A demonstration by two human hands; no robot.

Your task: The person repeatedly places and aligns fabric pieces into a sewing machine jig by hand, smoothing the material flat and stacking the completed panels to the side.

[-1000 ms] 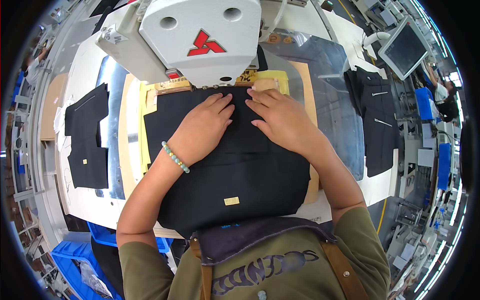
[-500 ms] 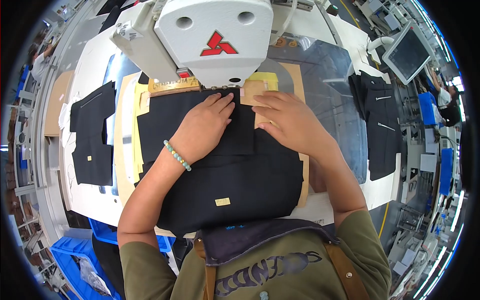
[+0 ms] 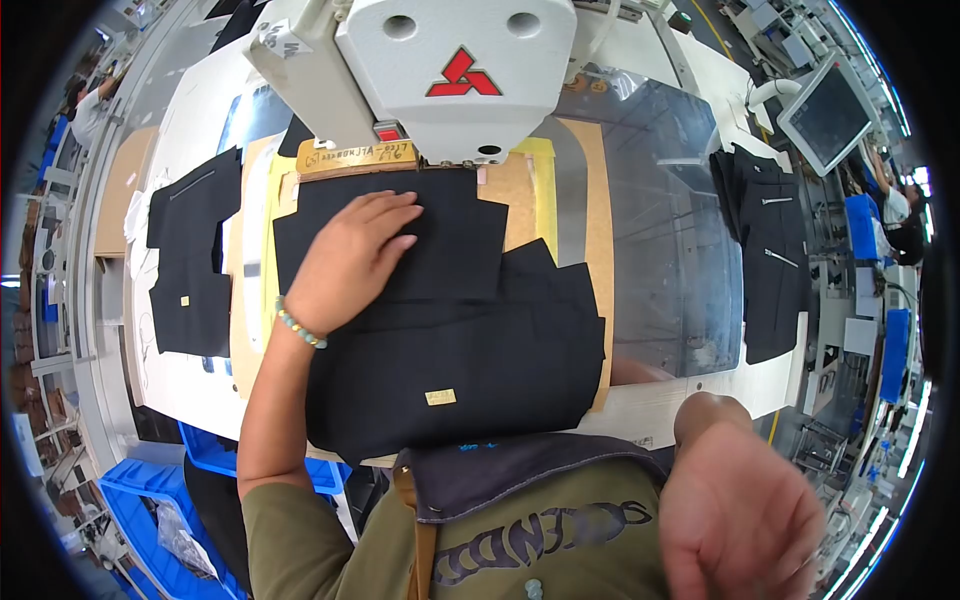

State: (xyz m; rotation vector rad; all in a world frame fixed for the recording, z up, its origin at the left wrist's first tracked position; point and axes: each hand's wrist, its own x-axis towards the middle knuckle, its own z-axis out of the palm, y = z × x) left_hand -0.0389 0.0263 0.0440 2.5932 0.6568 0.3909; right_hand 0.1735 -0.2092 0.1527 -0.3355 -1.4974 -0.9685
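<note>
Black fabric (image 3: 450, 350) with a small yellow label (image 3: 440, 397) lies over a tan template board (image 3: 585, 200) below the white sewing machine head (image 3: 455, 80). My left hand (image 3: 355, 255), a beaded bracelet at its wrist, rests flat on the upper left of the fabric, its fingers spread a little and pointing right. Off the cloth, my right hand (image 3: 745, 515) is raised near my body at the lower right, palm up and blurred. Its fingers run toward the bottom edge, and what they do is hard to tell.
Cut black pieces (image 3: 195, 255) lie on the left, and black pieces with zippers (image 3: 770, 250) on the right. A monitor (image 3: 825, 112) stands at the upper right. Blue crates (image 3: 165, 530) sit at the lower left. People are in the background on both sides.
My right hand has left the fabric and swung down to the lower right. My left hand has moved slightly left and down. The board and fabric have shifted left relative to the machine head.
</note>
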